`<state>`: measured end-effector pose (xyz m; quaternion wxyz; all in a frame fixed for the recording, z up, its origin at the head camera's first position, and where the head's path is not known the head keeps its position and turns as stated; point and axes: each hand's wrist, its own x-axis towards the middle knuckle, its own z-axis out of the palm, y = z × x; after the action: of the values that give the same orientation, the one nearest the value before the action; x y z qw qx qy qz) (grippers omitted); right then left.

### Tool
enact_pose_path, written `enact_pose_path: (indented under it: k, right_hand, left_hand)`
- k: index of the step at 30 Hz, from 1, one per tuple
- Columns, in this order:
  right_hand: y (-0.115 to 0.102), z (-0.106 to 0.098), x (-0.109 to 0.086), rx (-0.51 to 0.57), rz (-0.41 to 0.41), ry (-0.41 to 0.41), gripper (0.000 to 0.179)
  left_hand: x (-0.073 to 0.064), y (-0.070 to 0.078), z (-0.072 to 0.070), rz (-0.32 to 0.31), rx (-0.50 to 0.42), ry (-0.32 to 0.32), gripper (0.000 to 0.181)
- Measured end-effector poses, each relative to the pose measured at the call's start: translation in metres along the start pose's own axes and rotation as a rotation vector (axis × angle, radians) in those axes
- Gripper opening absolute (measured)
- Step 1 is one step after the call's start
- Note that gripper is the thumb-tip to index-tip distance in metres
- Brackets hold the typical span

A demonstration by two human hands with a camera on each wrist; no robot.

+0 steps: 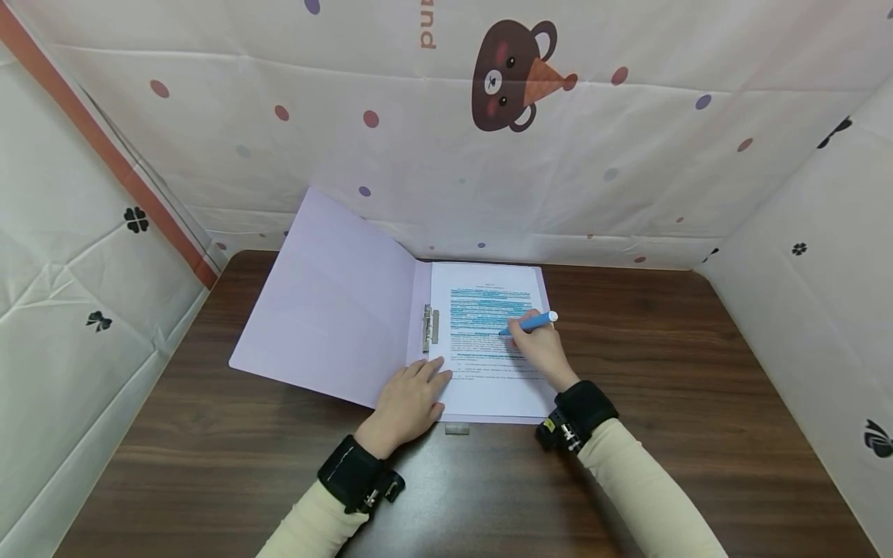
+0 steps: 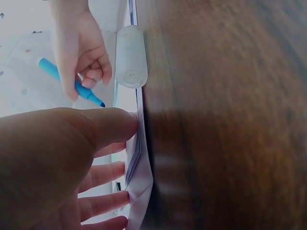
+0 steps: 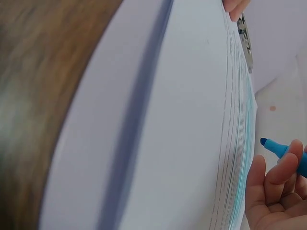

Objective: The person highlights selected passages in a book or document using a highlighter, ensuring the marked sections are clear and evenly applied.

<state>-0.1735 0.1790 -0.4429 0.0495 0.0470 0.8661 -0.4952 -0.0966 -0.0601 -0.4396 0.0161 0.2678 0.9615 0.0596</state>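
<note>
A lilac folder (image 1: 335,294) lies opened out, its cover spread to the left. On its right side sits a printed sheet (image 1: 488,399), with most text lines marked in blue. My right hand (image 1: 543,353) holds a blue highlighter (image 1: 539,321) between thumb and fingers, its dark tip (image 3: 264,141) uncapped and close over the marked lines. Fingers spread, my left hand (image 1: 408,399) rests on the sheet's lower left corner by the folder's spine. In the left wrist view its thumb (image 2: 115,125) lies along the paper's lower edge.
A metal clip (image 1: 427,329) runs along the folder's spine. A small pale rounded piece (image 1: 456,428) sits at the folder's front edge. Beneath is a dark wooden table (image 1: 670,349), with patterned cloth walls (image 1: 418,155) at the back and sides.
</note>
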Motion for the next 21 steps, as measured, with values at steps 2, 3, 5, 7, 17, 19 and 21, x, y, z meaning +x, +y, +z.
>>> enact_pose_path:
  k: [2,3,5,7,17,19,21]
  right_hand:
    - [-0.003,0.003,0.000,-0.008,0.001,-0.003,0.028]
    - [-0.004,0.004,0.000,-0.012,0.003,-0.006,0.027]
    - [-0.007,0.007,0.000,-0.018,0.012,-0.011,0.027]
    - [-0.009,0.011,0.000,-0.035,0.022,-0.013,0.027]
    - [-0.012,0.025,0.003,-0.055,-0.028,-0.012,0.027]
    - [-0.013,0.028,0.003,-0.056,-0.039,-0.013,0.027]
    - [-0.014,0.030,0.002,-0.057,-0.045,-0.018,0.028]
  left_hand:
    - [0.000,0.000,0.000,0.001,0.000,0.002,0.048]
    - [0.000,0.000,0.000,0.001,0.000,0.004,0.048]
    - [0.000,0.000,0.001,0.002,0.000,0.005,0.048]
    - [0.000,0.000,0.001,0.003,0.001,0.008,0.048]
    - [0.001,0.000,0.000,-0.001,-0.013,0.012,0.048]
    - [0.001,0.000,0.000,-0.001,-0.012,0.013,0.048]
    - [0.001,0.000,0.000,-0.002,-0.011,0.014,0.048]
